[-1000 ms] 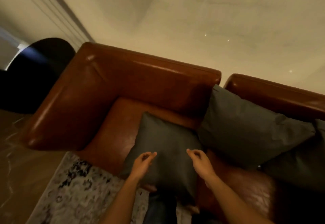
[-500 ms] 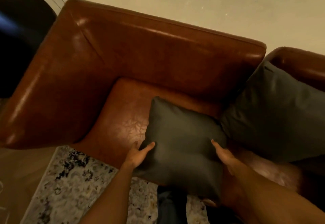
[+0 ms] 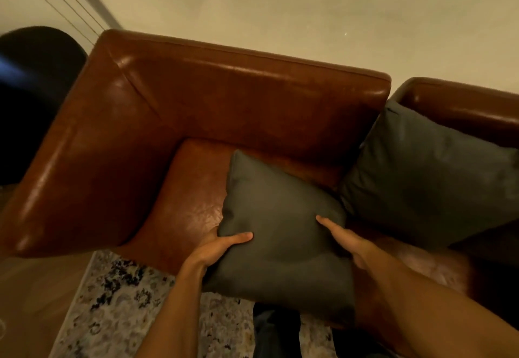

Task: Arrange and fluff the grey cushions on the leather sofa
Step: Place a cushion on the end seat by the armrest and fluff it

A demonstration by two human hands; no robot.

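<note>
Sofa (image 3: 213,110) of brown leather fills the frame beyond the fingers, its seat under them. Rug (image 3: 123,310) lies nearer than the fingers, at lower left. 2 grey cushions show: big cushion (image 3: 427,178) leans on the backrest, right of the right fingertips, touching small cushion (image 3: 278,234). Small cushion sits tilted on the seat's front, clasped at both side edges. Left hand (image 3: 216,248) pinches its left edge, thumb on top, other fingers hidden underneath. Right hand (image 3: 345,242) grips the right edge the same way.
</note>
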